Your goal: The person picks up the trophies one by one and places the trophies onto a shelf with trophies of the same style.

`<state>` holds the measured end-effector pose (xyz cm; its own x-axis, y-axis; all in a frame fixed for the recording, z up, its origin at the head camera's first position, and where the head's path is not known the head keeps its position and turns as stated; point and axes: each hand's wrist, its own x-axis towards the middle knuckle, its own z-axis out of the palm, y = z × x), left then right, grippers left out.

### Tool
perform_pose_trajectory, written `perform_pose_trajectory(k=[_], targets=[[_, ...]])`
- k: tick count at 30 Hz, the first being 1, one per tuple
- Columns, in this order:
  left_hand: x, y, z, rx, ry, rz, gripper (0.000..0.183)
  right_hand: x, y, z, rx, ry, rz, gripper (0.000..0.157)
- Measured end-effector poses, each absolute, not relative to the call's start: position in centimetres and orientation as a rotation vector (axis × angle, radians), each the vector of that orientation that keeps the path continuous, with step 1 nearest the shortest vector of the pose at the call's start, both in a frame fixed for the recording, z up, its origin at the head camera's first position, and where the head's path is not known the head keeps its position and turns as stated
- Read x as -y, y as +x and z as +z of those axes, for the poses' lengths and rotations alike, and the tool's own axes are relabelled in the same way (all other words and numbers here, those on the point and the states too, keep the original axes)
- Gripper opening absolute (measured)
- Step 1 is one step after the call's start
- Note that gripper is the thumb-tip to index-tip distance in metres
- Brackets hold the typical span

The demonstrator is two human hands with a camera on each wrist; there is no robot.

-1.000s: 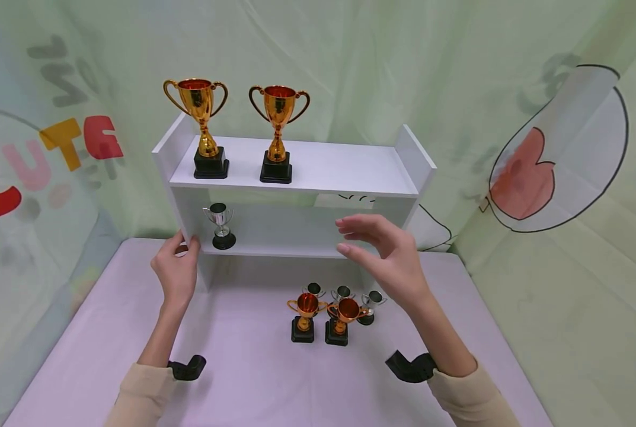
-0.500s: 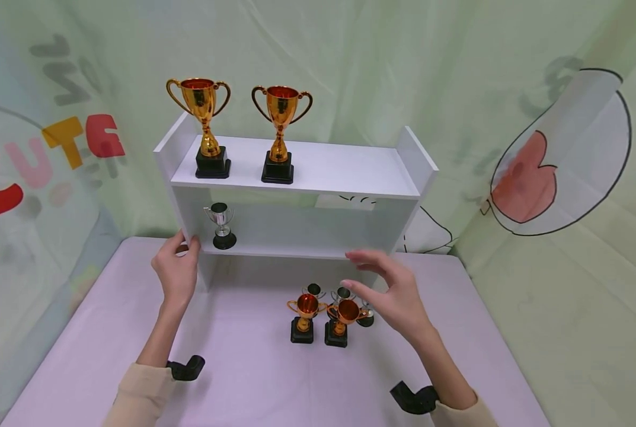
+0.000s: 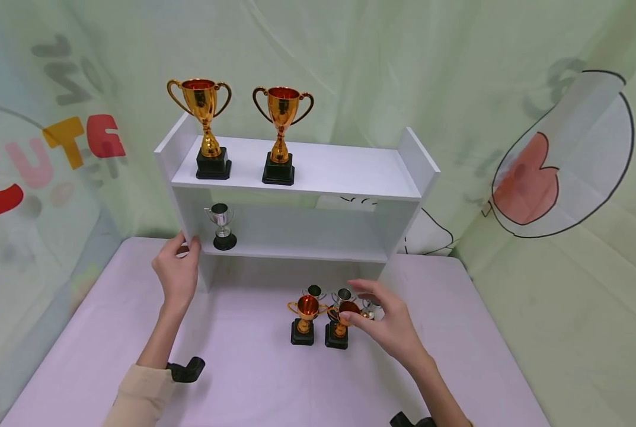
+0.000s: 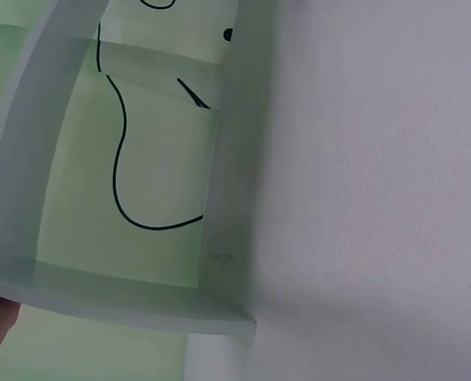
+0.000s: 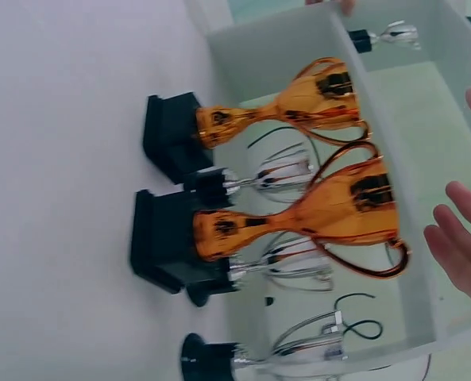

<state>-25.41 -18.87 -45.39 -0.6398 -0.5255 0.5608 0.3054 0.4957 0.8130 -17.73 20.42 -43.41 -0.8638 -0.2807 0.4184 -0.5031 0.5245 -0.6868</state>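
Note:
My left hand (image 3: 176,274) pinches the front edge of the white shelf's left side panel (image 4: 132,300), thumb and fingers on either side. My right hand (image 3: 391,325) hovers beside the right gold trophy (image 3: 336,337), thumb and fingers spread apart and overlapping its cup in the head view. That trophy stands upright on a black base on the table. Left of it is a matching gold trophy (image 3: 303,332). Behind them stand several small silver trophies (image 5: 299,258), partly hidden. In the right wrist view my fingers (image 5: 461,238) are extended, holding nothing.
Two larger gold trophies (image 3: 200,101) stand on the shelf's top board (image 3: 350,169), toward the left. One silver trophy (image 3: 221,216) is at the left of the middle board. Printed curtains (image 3: 526,284) hang behind and beside the lilac-covered table (image 3: 253,379).
My right hand has come down from in front of the middle board to the gold trophy on the table, its fingers still apart. My left hand keeps its grip on the side panel.

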Motion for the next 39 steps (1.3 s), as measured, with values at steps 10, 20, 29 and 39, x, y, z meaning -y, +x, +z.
perform_pose_trajectory(k=[10, 20, 29, 39], targets=[[18.9, -25.4, -45.4, 1.899, 0.183, -1.251, 0.015, -20.4, -17.6, -45.4, 2.494, 0.627, 1.326, 0.057], [19.0, -25.4, -45.4, 1.894, 0.174, -1.256, 0.017, -20.6, -17.8, -46.9, 2.479, 0.577, 1.399, 0.057], [18.9, -25.2, -45.3, 1.909, 0.164, -1.249, 0.016, -20.5, -17.6, -48.7, 2.492, 0.452, 1.480, 0.056], [18.9, -25.3, -45.3, 1.906, 0.168, -1.261, 0.016, -20.0, -17.8, -50.3, 2.425, 0.352, 1.648, 0.058]])
